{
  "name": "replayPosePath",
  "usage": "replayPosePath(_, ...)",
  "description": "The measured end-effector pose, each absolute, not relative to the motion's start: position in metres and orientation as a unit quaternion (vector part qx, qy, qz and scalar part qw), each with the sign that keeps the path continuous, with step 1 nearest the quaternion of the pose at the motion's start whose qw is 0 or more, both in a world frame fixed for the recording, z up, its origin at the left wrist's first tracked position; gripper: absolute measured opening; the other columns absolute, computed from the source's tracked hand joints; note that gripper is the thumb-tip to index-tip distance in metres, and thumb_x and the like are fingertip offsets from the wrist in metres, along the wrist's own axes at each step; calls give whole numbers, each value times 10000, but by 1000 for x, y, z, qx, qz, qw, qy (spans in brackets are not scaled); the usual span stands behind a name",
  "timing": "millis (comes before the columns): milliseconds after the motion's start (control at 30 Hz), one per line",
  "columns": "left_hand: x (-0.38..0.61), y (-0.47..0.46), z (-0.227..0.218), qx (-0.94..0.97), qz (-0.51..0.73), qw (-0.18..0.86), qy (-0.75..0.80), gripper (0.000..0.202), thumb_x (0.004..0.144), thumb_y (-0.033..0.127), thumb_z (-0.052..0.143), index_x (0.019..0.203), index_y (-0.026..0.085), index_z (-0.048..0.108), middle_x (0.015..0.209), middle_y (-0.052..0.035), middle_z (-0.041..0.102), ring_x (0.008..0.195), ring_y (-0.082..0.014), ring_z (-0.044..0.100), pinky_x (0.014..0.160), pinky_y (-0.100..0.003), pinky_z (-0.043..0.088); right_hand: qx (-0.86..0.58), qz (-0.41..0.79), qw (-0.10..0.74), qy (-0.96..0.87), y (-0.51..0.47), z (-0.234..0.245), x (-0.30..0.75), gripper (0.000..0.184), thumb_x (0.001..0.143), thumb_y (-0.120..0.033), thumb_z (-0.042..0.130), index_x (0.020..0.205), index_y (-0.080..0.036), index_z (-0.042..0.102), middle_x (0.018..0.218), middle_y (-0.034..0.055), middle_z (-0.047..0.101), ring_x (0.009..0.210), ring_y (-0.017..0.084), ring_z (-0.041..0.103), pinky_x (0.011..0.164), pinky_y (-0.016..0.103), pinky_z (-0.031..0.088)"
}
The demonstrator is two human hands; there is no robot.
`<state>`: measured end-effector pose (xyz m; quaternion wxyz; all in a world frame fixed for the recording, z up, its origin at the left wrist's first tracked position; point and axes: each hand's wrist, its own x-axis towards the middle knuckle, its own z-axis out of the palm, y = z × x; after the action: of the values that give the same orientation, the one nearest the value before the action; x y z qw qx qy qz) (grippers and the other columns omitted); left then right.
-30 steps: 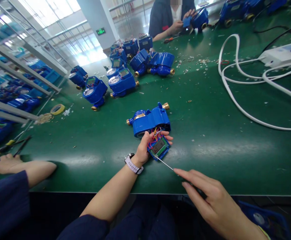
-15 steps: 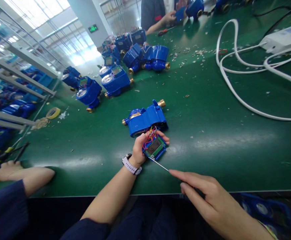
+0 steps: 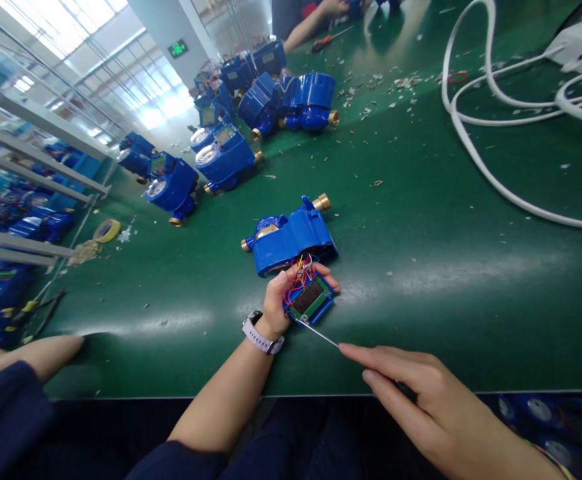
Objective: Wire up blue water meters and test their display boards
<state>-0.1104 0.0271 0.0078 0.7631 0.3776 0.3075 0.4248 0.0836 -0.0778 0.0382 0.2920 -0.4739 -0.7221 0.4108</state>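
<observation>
My left hand point(image 3: 277, 301) is closed around a small circuit board with a display point(image 3: 309, 299), seated in a blue plastic cover. Red, yellow and white wires point(image 3: 305, 268) run from the board toward a blue water meter point(image 3: 291, 241) with brass ends, lying on its side just beyond my fingers. My right hand point(image 3: 415, 393) grips a screwdriver point(image 3: 319, 334); its thin metal shaft shows, and the dark handle is mostly hidden in the palm. The tip touches, or nearly touches, the board's near left corner.
Several blue water meters point(image 3: 228, 160) stand toward the back left of the green table point(image 3: 445, 287). A white cable point(image 3: 491, 177) loops at the right. Yellow tape point(image 3: 107, 231) and scraps lie left. A co-worker's arm point(image 3: 45, 353) rests at left; another person's arm point(image 3: 311, 27) is across the table.
The display, which showed characters before, looks darker now. The co-worker's arm at left has drawn further left. My view has shifted slightly; both my hands keep nearly the same pose.
</observation>
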Motion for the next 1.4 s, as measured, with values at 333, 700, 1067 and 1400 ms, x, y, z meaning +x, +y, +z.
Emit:
replayPosePath(333,-109,28,8,381,419,754,333,530,746,602,561,921,113,664,847,-138,702,833,-297,675,859,-453,498,-479,389,324,-717,-72,39,81,362,923,-136,434,1179,-230,673,1024,5,729,917,136,699,752,194,577)
replayPosePath(700,-108,24,9,394,424,746,329,540,777,615,548,965,120,652,882,-131,692,864,-291,670,880,-450,495,-493,405,313,-703,-81,34,76,398,931,-157,391,1210,-219,668,985,44,725,830,166,704,726,253,585)
replayPosePath(1067,-142,28,4,599,288,697,271,1107,538,626,823,1462,255,340,1516,-162,363,1354,-371,407,1143,-504,292,-518,592,272,-555,-83,35,85,389,945,-342,437,1239,-221,662,677,4,640,626,130,595,585,222,484)
replayPosePath(1400,-154,26,11,588,233,726,271,735,859,456,633,1493,269,314,1537,-126,365,1400,-305,369,1178,-457,238,-519,589,273,-556,-82,37,85,390,932,-342,443,1214,-208,676,673,5,629,622,129,588,609,227,496)
